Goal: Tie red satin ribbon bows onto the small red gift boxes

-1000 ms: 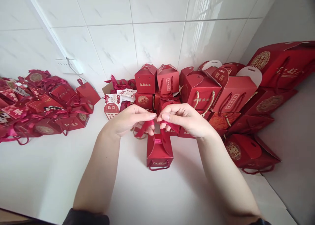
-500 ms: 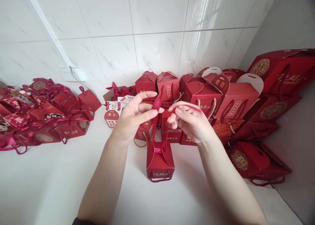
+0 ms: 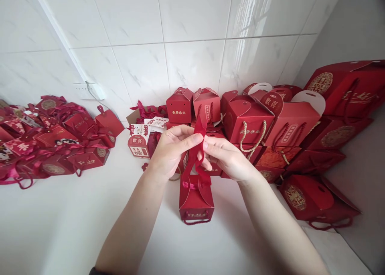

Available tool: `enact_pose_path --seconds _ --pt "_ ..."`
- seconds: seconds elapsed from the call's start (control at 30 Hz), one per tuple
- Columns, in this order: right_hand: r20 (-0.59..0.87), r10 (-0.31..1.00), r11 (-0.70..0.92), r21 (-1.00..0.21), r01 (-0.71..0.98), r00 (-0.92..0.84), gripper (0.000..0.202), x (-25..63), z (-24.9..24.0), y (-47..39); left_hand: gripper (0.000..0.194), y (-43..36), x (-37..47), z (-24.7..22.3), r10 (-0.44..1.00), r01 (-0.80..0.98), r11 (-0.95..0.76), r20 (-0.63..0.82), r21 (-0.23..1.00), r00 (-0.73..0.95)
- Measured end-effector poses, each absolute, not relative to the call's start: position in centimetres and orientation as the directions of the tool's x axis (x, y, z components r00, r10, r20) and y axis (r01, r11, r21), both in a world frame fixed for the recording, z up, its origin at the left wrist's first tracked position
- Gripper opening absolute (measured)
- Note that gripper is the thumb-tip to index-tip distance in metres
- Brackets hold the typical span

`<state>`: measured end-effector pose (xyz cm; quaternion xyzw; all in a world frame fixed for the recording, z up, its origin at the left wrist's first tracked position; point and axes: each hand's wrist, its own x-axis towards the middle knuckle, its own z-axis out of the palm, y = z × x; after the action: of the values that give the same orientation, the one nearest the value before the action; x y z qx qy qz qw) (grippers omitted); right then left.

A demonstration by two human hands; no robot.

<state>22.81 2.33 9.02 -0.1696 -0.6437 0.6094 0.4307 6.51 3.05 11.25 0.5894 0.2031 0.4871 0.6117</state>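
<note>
A small red gift box (image 3: 197, 198) with a dark red cord handle on its near side stands on the white table. A red ribbon (image 3: 196, 152) rises from slots in the top of the box up to both hands. My left hand (image 3: 174, 146) pinches the ribbon between thumb and fingers. Close against it, my right hand (image 3: 224, 154) pinches the ribbon too, thumb towards the left thumb. The ribbon's upper end stands above the fingertips, and a length hangs down between the hands.
Stacked red gift boxes (image 3: 248, 120) line the tiled wall behind and to the right. A pile of ribboned boxes (image 3: 57, 146) lies at the left. One larger box (image 3: 315, 198) rests near the right wall. A white wall socket (image 3: 90, 91) carries a cable.
My hands have come together from apart, bringing the ribbon's two sides together above the box. The box has barely moved.
</note>
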Motion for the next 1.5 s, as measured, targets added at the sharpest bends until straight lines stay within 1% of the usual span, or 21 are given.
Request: enact_pose_path --seconds 0.07,0.17,0.27,0.4,0.5,0.6,0.7,0.77,0.83,0.97,1.07,1.17,1.27,1.33,1.37,1.43,1.47,1.5 --pt "0.349 0.783 0.283 -0.937 -0.205 -0.515 0.03 23.1 9.3 2.2 0.015 3.1 6.6 11.2 0.867 -0.351 -0.197 0.329 0.915 0.373" --pt "0.434 0.844 0.431 -0.898 -0.082 -0.315 0.025 23.4 9.8 2.0 0.017 3.0 6.8 11.3 0.906 -0.28 -0.28 0.349 0.918 0.239" --pt "0.524 0.83 0.536 -0.844 0.014 -0.193 0.025 23.7 10.3 1.7 0.021 2.6 7.0 11.8 0.929 -0.172 -0.28 0.312 0.944 0.198" --pt "0.611 0.786 0.619 -0.777 0.114 -0.099 0.02 23.8 10.4 1.4 0.028 1.8 7.3 12.6 0.943 -0.033 -0.282 0.283 0.959 0.175" --pt "0.653 0.756 0.647 -0.739 0.187 -0.031 0.019 23.9 10.3 1.2 0.025 1.5 7.4 12.7 0.947 0.041 -0.286 0.276 0.957 0.164" --pt "0.667 0.745 0.643 -0.726 0.244 0.02 0.021 24.0 10.3 1.1 0.021 1.5 7.4 12.6 0.949 0.063 -0.282 0.269 0.957 0.164" --pt "0.672 0.739 0.637 -0.719 0.279 0.044 0.023 24.1 10.3 1.1 0.018 1.8 7.3 12.1 0.943 0.047 -0.304 0.293 0.952 0.159" --pt "0.667 0.744 0.636 -0.723 0.271 0.032 0.023 24.2 10.4 1.1 0.017 2.0 7.3 11.7 0.936 0.037 -0.331 0.323 0.943 0.143" --pt "0.638 0.77 0.619 -0.748 0.24 -0.001 0.023 24.2 10.5 1.1 0.018 2.2 7.3 11.3 0.933 0.042 -0.343 0.335 0.938 0.134" --pt "0.56 0.823 0.568 -0.809 0.153 -0.097 0.031 24.3 10.6 1.1 0.021 2.4 7.2 11.0 0.938 0.05 -0.33 0.321 0.943 0.128" --pt "0.531 0.84 0.542 -0.831 0.127 -0.114 0.026 24.3 10.5 1.0 0.021 2.3 7.2 11.0 0.931 0.028 -0.349 0.344 0.937 0.119" --pt "0.537 0.838 0.545 -0.826 0.143 -0.095 0.024 24.2 10.3 0.9 0.019 2.1 7.4 11.1 0.926 0.035 -0.364 0.358 0.931 0.116" --pt "0.586 0.807 0.587 -0.785 0.2 -0.072 0.022 24.2 10.3 0.7 0.017 2.0 7.4 11.2 0.915 0.039 -0.379 0.368 0.924 0.167" --pt "0.633 0.772 0.628 -0.747 0.219 -0.055 0.021 24.2 10.5 0.5 0.018 2.3 7.2 11.1 0.892 -0.022 -0.377 0.37 0.926 0.258" --pt "0.653 0.756 0.645 -0.734 0.21 -0.042 0.021 24.2 10.6 0.4 0.021 2.6 7.0 10.8 0.87 -0.072 -0.359 0.362 0.93 0.333" --pt "0.665 0.747 0.658 -0.737 0.156 -0.01 0.02 24.4 10.8 0.2 0.036 3.3 6.4 9.8 0.782 -0.15 -0.287 0.322 0.946 0.534" --pt "0.66 0.751 0.656 -0.746 0.116 0.004 0.02 24.6 10.9 0.1 0.046 3.6 6.1 9.1 0.715 -0.164 -0.262 0.305 0.951 0.629" --pt "0.652 0.758 0.65 -0.756 0.075 0.014 0.02 24.7 11.0 0.0 0.052 3.9 5.8 8.2 0.659 -0.129 -0.258 0.271 0.958 0.702"
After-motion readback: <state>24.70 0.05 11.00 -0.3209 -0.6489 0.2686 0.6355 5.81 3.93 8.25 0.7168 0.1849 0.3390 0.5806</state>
